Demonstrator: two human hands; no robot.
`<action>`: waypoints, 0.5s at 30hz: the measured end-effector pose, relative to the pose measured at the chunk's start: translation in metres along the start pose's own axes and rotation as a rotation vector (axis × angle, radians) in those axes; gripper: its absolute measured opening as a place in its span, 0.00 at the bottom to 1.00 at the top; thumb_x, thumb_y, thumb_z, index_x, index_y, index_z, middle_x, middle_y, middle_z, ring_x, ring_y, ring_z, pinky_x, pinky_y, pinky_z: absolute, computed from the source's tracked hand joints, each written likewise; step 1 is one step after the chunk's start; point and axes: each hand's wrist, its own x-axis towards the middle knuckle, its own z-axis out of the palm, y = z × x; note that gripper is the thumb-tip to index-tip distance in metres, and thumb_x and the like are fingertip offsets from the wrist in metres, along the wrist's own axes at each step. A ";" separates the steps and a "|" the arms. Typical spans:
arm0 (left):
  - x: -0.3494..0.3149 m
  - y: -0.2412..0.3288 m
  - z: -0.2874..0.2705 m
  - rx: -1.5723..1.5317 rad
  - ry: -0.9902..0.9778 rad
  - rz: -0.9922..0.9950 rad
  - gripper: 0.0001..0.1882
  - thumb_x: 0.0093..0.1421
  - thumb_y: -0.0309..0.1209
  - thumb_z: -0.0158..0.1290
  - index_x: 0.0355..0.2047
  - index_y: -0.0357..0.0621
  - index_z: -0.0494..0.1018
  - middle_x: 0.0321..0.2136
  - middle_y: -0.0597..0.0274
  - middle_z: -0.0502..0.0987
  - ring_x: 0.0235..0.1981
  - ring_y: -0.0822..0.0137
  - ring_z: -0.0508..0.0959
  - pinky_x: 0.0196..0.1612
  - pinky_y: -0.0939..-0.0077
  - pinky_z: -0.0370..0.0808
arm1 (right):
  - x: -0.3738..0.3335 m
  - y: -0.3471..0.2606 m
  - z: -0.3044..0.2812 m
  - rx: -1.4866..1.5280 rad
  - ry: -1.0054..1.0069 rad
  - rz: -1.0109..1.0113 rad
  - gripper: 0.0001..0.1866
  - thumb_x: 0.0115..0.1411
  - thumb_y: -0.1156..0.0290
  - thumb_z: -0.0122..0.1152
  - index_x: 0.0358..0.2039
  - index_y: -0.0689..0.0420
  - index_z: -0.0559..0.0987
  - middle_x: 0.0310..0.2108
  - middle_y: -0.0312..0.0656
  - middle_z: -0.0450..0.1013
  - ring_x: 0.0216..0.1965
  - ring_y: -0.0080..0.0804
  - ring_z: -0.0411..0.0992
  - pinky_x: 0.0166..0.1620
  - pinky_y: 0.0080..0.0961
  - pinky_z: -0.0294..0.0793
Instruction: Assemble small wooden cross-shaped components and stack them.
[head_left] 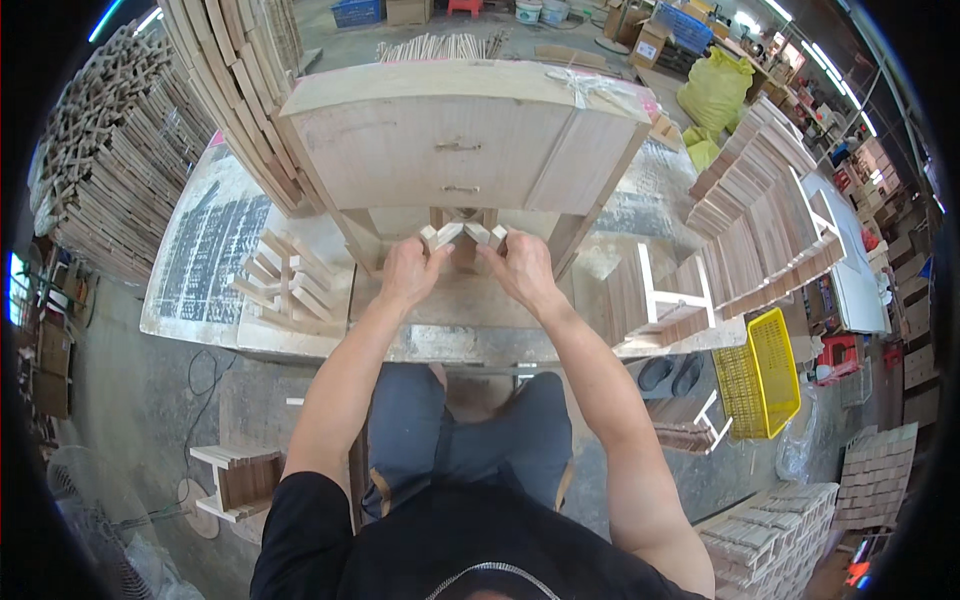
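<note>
My left hand [408, 270] is closed round short pale wooden pieces [447, 234], their angled ends showing past the fingers. Beside it, my right hand [526, 268] grips similar wooden pieces [480, 234], tilted so the two sets nearly meet in the middle. Both hands are at the opening under a wooden machine cover [410, 150], which has two small metal handles on its front. Whatever lies deeper under the cover is mostly hidden. Left of my hands, a small bunch of wooden sticks [285, 275] stands on the worktable [215, 285].
Tall stacked wooden strips [235, 90] rise at the table's left. Rows of thin wooden pieces [755, 245] line its right side, some in white-edged holders [683, 300]. A yellow plastic crate [765, 375] and dark slippers [672, 374] lie on the floor at right.
</note>
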 end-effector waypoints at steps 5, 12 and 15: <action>-0.003 0.005 0.001 -0.002 0.039 0.014 0.24 0.61 0.46 0.60 0.36 0.30 0.79 0.32 0.38 0.81 0.38 0.40 0.81 0.42 0.52 0.75 | -0.002 0.000 0.005 -0.005 0.048 0.002 0.20 0.57 0.58 0.68 0.36 0.64 0.79 0.29 0.58 0.78 0.36 0.59 0.77 0.42 0.48 0.76; 0.004 0.005 -0.005 0.005 0.028 0.016 0.21 0.61 0.44 0.60 0.39 0.35 0.79 0.35 0.39 0.81 0.40 0.41 0.81 0.44 0.52 0.75 | 0.008 0.006 0.009 -0.072 0.003 0.071 0.25 0.55 0.51 0.70 0.30 0.65 0.81 0.29 0.58 0.78 0.37 0.57 0.78 0.44 0.47 0.77; 0.000 0.014 -0.007 0.037 0.034 -0.025 0.21 0.61 0.44 0.60 0.38 0.33 0.79 0.35 0.38 0.81 0.40 0.41 0.81 0.44 0.52 0.75 | 0.008 0.004 0.003 -0.098 -0.026 0.074 0.25 0.55 0.50 0.70 0.30 0.65 0.82 0.30 0.58 0.79 0.38 0.57 0.78 0.44 0.47 0.77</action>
